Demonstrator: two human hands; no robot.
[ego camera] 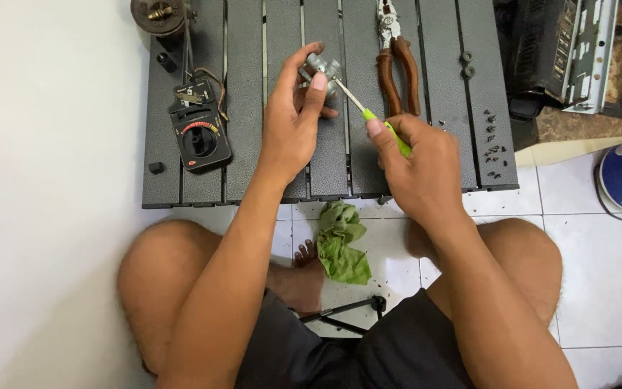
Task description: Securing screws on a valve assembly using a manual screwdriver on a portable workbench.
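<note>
Pliers (pixel 396 61) head cut by top edge; screwdriver (pixel 379 124) handle hidden in right hand (pixel 422 169).

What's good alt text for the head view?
A seated person's left hand holds a small metal part over a dark slatted table while the right hand pokes it with a green-handled screwdriver. Brown-handled pliers lie beside them.
</note>
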